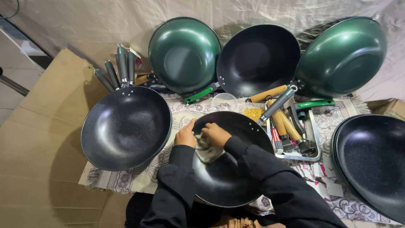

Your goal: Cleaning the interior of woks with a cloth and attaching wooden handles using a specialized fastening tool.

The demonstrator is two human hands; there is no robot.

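A black wok (pixel 230 177) with a grey handle lies in front of me on a patterned mat. My left hand (pixel 185 135) grips its near-left rim, thumb over the edge. My right hand (pixel 216 134) presses a crumpled beige cloth (pixel 206 151) against the inside of the wok, near that rim. Both arms are in black sleeves.
A black wok (pixel 125 128) lies to the left and another (pixel 371 162) at the right. Two green woks (pixel 184 52) (pixel 342 55) and a black one (pixel 257 59) lean at the back. A metal tray (pixel 314 145) holds handles and tools; a small container of yellow screws (pixel 254 113) sits by it. Cardboard (pixel 38 147) lies left.
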